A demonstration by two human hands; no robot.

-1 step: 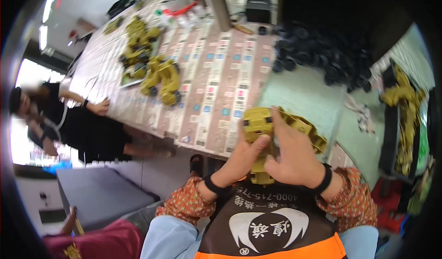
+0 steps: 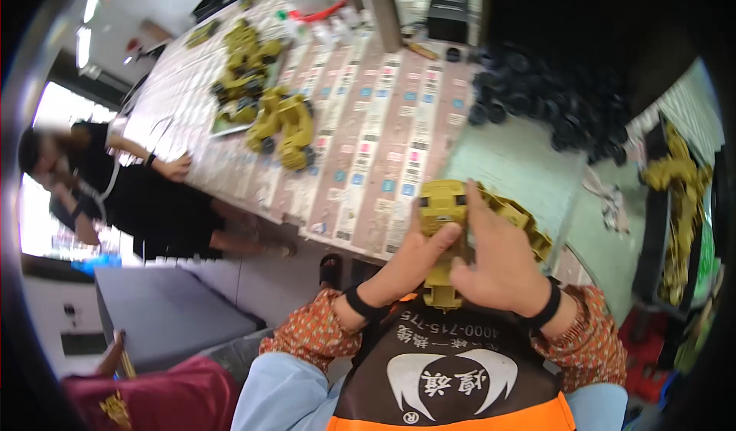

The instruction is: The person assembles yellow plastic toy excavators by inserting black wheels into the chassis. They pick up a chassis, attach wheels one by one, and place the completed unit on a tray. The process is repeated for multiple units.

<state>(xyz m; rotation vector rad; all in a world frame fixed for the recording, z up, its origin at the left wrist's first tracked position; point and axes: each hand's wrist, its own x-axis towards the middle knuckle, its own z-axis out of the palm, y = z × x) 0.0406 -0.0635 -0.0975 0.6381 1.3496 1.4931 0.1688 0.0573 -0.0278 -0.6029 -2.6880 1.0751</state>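
An olive-yellow toy truck (image 2: 443,202) is held upright between my two hands, just above my apron at the table's near edge. My left hand (image 2: 412,262) grips it from the left, the thumb pressed on its front. On its other side my right hand (image 2: 498,266) wraps round it, with the index finger along the edge and the thumb against the lower part. Its lower end (image 2: 442,296) shows below my hands. More yellow toy vehicle parts (image 2: 517,220) lie beyond my right hand, partly hidden by it.
A heap of black wheels (image 2: 548,97) lies beyond the pale green sheet (image 2: 498,159). Yellow toy trucks (image 2: 287,128) stand at the table's left. A metal flask (image 2: 382,13) stands far back; a black bin (image 2: 678,224) of yellow parts is at right. A person (image 2: 115,178) is at left.
The whole view has shifted slightly, so the table things sit a little further right. Both hands keep hold of the toy truck.
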